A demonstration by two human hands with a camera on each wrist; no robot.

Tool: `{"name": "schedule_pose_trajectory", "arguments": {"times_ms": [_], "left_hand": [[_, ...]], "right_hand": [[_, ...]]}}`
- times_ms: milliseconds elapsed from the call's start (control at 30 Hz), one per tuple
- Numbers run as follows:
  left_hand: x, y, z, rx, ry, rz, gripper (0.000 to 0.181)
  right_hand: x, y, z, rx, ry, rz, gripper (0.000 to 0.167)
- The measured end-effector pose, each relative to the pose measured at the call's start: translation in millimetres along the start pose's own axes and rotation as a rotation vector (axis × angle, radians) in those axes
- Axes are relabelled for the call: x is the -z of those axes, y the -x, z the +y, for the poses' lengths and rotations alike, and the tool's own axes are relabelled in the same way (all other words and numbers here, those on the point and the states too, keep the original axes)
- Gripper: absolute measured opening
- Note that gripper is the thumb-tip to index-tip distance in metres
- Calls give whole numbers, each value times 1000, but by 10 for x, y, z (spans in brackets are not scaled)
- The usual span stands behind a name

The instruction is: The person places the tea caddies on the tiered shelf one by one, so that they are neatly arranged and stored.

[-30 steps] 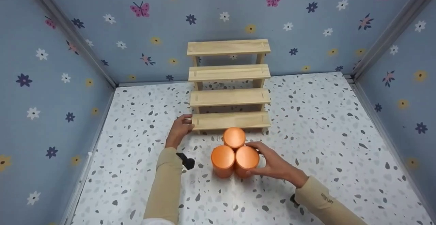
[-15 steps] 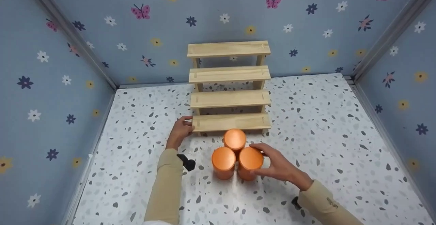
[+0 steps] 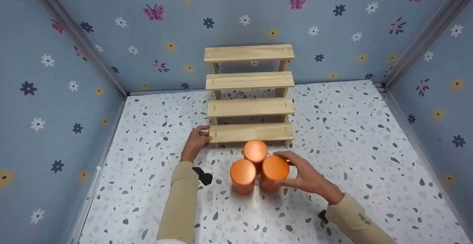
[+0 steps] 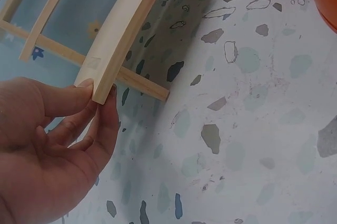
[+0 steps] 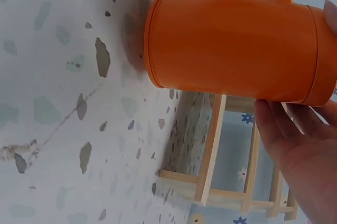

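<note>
Three orange lidded canisters stand close together in front of a stepped wooden shelf [image 3: 250,107]. My right hand [image 3: 312,178] grips the right canister [image 3: 275,168] near its lid, thumb and fingers on opposite sides. In the right wrist view this canister [image 5: 226,50] has a shadow beside its base, which seems slightly off the surface. The left canister [image 3: 243,172] and the back canister [image 3: 255,150] stand upright, untouched. With my left hand [image 3: 196,143] I pinch the left end of the shelf's lowest board [image 4: 118,34] between thumb and fingers.
The speckled white surface [image 3: 343,133] spreads around the shelf and canisters. Blue patterned panels rise on the left [image 3: 55,125], right [image 3: 436,88] and back [image 3: 244,11]; the shelf stands against the back panel.
My right hand has moved the right canister a little to the right, away from the other two, and seems to have raised it slightly. My left hand keeps its hold on the board.
</note>
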State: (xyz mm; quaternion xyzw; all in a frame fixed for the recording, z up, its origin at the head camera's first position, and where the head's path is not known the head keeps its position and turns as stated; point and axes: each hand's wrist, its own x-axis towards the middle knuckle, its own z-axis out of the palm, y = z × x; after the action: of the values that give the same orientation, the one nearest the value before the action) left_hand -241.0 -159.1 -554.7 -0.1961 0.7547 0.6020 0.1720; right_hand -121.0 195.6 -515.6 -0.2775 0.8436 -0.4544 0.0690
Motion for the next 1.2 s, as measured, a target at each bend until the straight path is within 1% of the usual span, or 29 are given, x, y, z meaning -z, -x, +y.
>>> {"name": "schedule_pose_trajectory", "arguments": {"times_ms": [200,333,533,633,700,800,867,1067,1200], "left_hand": [[-9,-13,9,3,-3,10,49],[-2,4,11,-15,7,1,49],[9,18,18,-21,17,-9,48],[13,15,22,-23,23,-12,48],[14,12,23,-23,22,-14,48],[14,5,15,-17,18,-15,48],[13,-2,13,-14,12,-12,49],[8,-16,9,-5,-8,4,48],[10,-10,9,-12,-21,8,48]], "right_hand": [[115,-34,-34,-16,19,32,73],[193,-73,-65,-43,16,58,75],[294,-157,-79,-67,21,87,76],[375,-200,-228,-87,30,104,75],[421,-236,-227,-89,37,113,75],[479,-290,-180,-82,42,127,75],[496,-331,-54,-83,48,139,77],[555,-444,6,-102,42,165,78],[581,-524,40,-115,45,177,78]]}}
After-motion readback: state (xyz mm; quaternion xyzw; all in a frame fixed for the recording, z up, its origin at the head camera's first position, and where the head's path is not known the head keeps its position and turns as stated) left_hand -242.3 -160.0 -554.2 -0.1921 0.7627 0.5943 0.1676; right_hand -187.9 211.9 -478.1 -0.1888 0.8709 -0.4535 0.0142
